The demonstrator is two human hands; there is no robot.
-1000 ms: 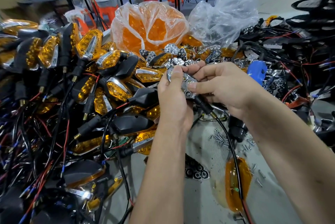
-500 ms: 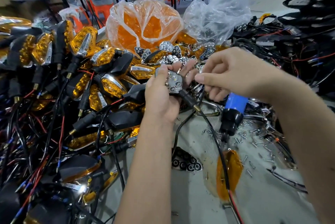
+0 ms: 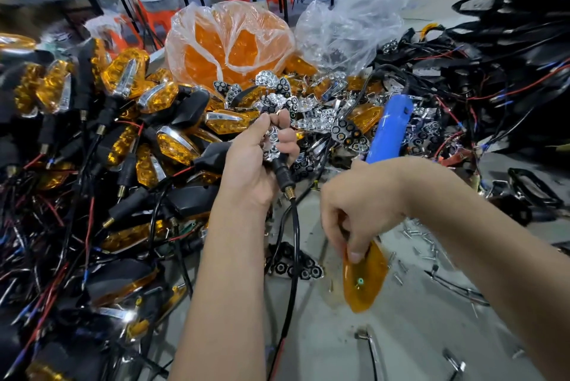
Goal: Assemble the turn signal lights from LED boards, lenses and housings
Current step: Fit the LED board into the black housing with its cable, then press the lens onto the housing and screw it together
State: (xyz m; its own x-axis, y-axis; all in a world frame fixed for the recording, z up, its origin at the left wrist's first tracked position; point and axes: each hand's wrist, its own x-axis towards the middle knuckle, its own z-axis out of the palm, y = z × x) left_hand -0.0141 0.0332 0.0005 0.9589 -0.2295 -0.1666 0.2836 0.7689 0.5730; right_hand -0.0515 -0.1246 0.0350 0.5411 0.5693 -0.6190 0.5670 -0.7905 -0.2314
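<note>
Your right hand [image 3: 357, 214] pinches the amber lens [image 3: 364, 282], long axis pointing away, below-right of the housing [image 3: 273, 146] gripped in your left hand [image 3: 256, 161].

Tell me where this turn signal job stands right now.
Done: a heap of finished signals lies at left. In hand: the left hand grips a housing with its reflector fitted, cable hanging; the right hand pinches a loose amber lens on the table. Left: fit that lens, and the bagged lenses and loose reflectors wait.
</note>
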